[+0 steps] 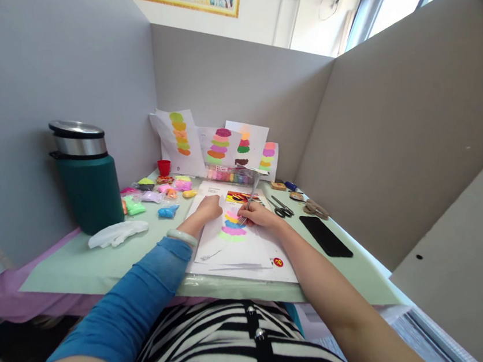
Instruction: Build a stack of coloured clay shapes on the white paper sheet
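A white sheet of paper [215, 252] lies before me, with a stack of pink, orange, blue, purple and green clay bands [232, 232] on it. In my right hand [259, 214] is a metal fork [254, 186], its handle slanting up and its tines down at the blue band. My left hand [210, 208] rests at the sheet's upper left edge with its fingers curled; whatever is inside them is hidden. Beneath the sheet is a larger white pad or booklet [285, 272] with a colourful printed picture.
Bagged coloured clay [134, 205] and a blue lump [168, 212] lie left, near a red cup [164, 168], white glove [119, 234] and green flask [89, 189]. Scissors [282, 208] and a black phone [325, 235] lie right. Sample sheets [187, 143] lean against the grey partition [229, 72].
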### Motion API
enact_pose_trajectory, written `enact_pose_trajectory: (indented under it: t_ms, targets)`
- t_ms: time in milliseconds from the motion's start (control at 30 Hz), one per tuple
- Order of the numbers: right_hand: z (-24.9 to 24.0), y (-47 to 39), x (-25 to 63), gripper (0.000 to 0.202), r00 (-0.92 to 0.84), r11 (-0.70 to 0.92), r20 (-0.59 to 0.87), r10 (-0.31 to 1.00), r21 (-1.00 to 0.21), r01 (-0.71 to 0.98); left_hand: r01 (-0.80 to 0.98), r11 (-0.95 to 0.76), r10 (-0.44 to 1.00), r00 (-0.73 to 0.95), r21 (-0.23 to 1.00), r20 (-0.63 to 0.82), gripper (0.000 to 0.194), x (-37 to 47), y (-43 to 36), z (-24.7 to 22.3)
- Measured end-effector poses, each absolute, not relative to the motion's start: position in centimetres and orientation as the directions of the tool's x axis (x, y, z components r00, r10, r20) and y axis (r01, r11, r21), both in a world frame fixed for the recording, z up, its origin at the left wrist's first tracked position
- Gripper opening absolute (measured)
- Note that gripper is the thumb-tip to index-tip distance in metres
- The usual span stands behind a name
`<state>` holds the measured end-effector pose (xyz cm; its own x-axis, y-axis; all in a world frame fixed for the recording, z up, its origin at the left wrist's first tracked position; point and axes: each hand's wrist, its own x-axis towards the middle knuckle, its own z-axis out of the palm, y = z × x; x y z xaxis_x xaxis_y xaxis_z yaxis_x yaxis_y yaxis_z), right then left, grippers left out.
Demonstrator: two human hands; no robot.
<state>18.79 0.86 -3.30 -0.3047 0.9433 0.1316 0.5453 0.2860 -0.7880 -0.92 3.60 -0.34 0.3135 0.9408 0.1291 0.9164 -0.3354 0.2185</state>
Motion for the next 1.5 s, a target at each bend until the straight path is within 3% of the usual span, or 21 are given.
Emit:
enact_pose_trajectory:
  t_ms: [1500]
  targets:
    - [-3.54, 1.10, 19.03, 0.019, -0.292, 0.294, 0.149, 0.945, -0.778, 0.555, 0.916, -0.337, 0.941, 0.320, 0.216, 0.112, 0.039, -0.84, 3.54, -0.24]
